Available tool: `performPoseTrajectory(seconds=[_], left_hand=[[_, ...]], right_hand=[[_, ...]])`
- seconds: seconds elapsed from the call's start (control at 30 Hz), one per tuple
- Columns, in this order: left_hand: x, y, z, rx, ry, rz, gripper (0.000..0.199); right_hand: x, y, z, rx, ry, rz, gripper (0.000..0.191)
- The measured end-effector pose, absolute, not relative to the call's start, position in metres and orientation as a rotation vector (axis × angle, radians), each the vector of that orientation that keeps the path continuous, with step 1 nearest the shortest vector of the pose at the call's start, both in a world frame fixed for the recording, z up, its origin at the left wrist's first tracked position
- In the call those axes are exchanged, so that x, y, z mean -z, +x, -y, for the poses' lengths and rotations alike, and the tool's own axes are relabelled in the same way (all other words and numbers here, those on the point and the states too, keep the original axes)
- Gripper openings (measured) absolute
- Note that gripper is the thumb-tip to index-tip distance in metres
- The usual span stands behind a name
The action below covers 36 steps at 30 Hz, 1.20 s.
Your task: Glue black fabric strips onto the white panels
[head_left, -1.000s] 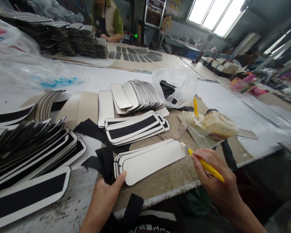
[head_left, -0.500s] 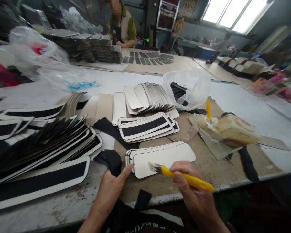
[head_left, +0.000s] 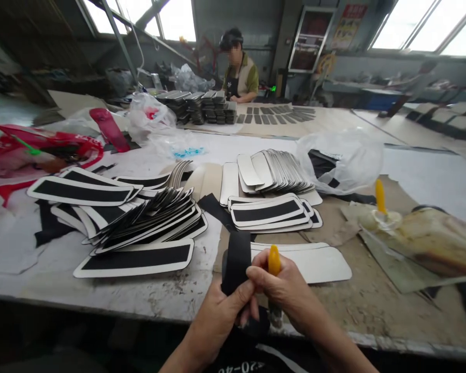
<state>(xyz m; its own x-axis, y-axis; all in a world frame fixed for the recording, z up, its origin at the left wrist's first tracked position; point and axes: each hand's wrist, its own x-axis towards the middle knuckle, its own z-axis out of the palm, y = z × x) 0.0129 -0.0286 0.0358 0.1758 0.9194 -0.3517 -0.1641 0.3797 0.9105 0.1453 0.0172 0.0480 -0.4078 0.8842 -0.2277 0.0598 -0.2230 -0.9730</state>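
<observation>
My left hand (head_left: 216,315) is closed around black fabric strips (head_left: 237,258), which stand up from the fist in a curve. Against it, the fingertips of my right hand (head_left: 289,285) pinch at the strips' edge. That right hand also grips a yellow-handled brush (head_left: 273,260), handle upward, bristles pointing down near the table's front edge. Just beyond both hands lie a few overlapping white panels (head_left: 322,263), partly hidden by the fingers. Behind these is a small stack of white-bordered panels with black centres (head_left: 267,212).
On the left spreads a large pile of black-centred panels (head_left: 147,228). White panels (head_left: 279,171) stand fanned behind, beside a plastic bag (head_left: 353,155) of black pieces. A glue-stained container (head_left: 435,238) with a yellow handle sits right. Across the table works another person (head_left: 243,77).
My right hand has moved the brush off the white panel, turning its bristles down, and come up to my left hand. The left hand has lifted the black strips. The view has swung left.
</observation>
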Motion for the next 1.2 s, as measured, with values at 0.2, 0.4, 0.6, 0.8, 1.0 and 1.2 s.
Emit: performPoseTrajectory(seconds=[0.2,0.4,0.6,0.8,1.0,1.2], left_hand=[[-0.036,0.019,0.033,-0.997,0.734,-1.100,0.040],[-0.036,0.016,0.028,-1.226,0.290,-0.800,0.026],[-0.035,0.016,0.030,-1.306,0.310,-0.892,0.023],[-0.032,0.014,0.036,-1.318,0.507,-1.127,0.027],[-0.016,0.019,0.045,-1.328,0.472,-1.219,0.034],[-0.014,0.031,0.049,-1.302,0.543,-1.336,0.035]], right_hand=[[-0.047,0.154,-0.006,-1.511,-1.212,1.454,0.033],[-0.043,0.163,0.008,-1.234,-1.314,1.800,0.024],[-0.036,0.160,0.019,-1.116,-1.321,2.035,0.019],[-0.036,0.174,0.019,-1.066,-1.316,2.158,0.028],[-0.039,0.186,0.021,-1.080,-1.371,2.294,0.030],[-0.035,0.176,0.021,-1.166,-1.399,2.199,0.026]])
